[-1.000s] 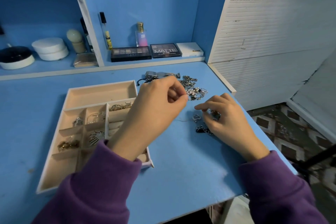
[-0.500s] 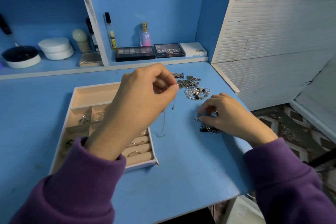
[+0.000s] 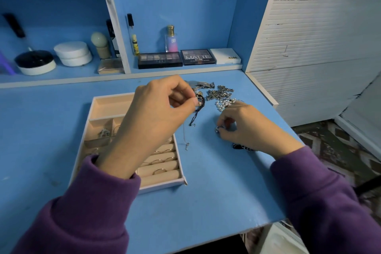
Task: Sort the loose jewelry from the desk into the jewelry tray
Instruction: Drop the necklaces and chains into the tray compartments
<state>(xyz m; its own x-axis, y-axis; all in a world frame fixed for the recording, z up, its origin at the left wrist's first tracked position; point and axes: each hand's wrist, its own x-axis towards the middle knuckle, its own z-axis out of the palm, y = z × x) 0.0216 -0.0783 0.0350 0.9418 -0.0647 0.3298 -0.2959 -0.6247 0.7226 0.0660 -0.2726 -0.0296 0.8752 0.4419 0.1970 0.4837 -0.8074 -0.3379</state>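
A cream jewelry tray [image 3: 107, 101] with several compartments lies on the blue desk [image 3: 185, 202], left of centre; rings sit in its roll slots [image 3: 159, 171]. My left hand [image 3: 156, 115] hovers over the tray's right side, pinching a thin silver chain [image 3: 185, 138] that dangles down to the desk. My right hand [image 3: 245, 128] rests on the desk to the right, fingertips pinched on a small silver piece [image 3: 218, 129]. A loose pile of jewelry [image 3: 219, 94], pearls [image 3: 223, 105] and a watch [image 3: 199, 84] lies behind both hands. A dark piece [image 3: 240, 147] lies under my right wrist.
A low shelf behind the desk holds eyeshadow palettes [image 3: 159, 60], a perfume bottle [image 3: 171, 40], white round boxes [image 3: 72, 53] and a black-lidded jar [image 3: 35, 62]. A white slatted panel [image 3: 319, 37] bounds the right side. The desk's front edge [image 3: 226, 233] runs near my sleeves.
My left hand has lifted the thin chain off the desk and risen toward the pile. My right hand stayed by the small pieces, fingers curling tighter.
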